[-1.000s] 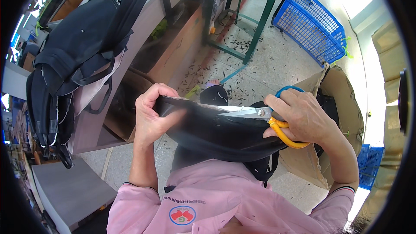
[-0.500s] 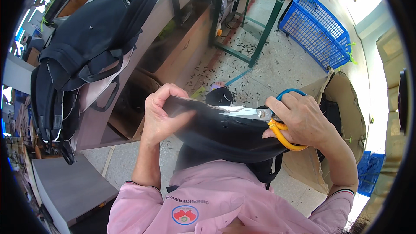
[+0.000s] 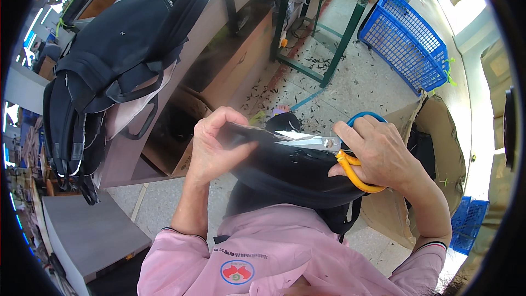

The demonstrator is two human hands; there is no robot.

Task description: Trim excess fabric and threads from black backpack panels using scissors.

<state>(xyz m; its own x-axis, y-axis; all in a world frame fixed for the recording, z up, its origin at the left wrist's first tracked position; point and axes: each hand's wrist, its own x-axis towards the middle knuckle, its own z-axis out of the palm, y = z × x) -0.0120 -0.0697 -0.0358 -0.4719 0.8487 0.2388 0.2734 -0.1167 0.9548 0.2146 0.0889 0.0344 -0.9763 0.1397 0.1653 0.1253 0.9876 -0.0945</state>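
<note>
My right hand (image 3: pixel 378 151) grips a pair of scissors (image 3: pixel 315 143) with one blue and one orange handle. Their blades point left, slightly apart, at the upper edge of a black fabric piece (image 3: pixel 290 172) spread over my lap. At that edge's left end, my left hand (image 3: pixel 216 145) pinches the fabric between thumb and fingers. The part beside my left thumb is blurred. Several small dark scraps lie on the fabric just below the blades. Whether the blades have cloth between them is hard to see.
A black backpack (image 3: pixel 126 38) lies on the grey table (image 3: pixel 200 27) at the left. Ahead stand a green-framed table (image 3: pixel 348 33) and a blue plastic basket (image 3: pixel 405 38). An open cardboard box (image 3: pixel 444 142) is at my right. Dark scraps litter the floor.
The scissor blades stand wider apart than before. My left hand, still pinching the fabric, is slightly nearer to the scissors. The whole view has shifted a little.
</note>
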